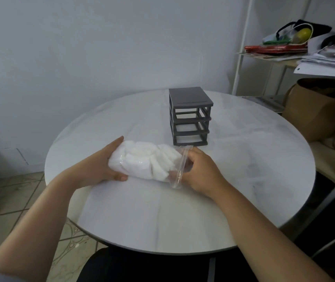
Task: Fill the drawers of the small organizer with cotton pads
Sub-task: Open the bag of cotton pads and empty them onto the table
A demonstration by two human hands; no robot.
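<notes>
**Two-handed grip on the bag (142,162) of cotton pads (158,159)**

Clear plastic, stuffed with white pads, the bag lies sideways at the middle of the round white table (162,218); the left hand (103,165) wraps fingers and thumb round its closed end; the right hand (201,171) is curled at the open mouth, pinching loose plastic; the grey organizer (190,117) stands upright just beyond the bag, touching neither hand; a cluttered shelf (280,58) stands at the right.
</notes>
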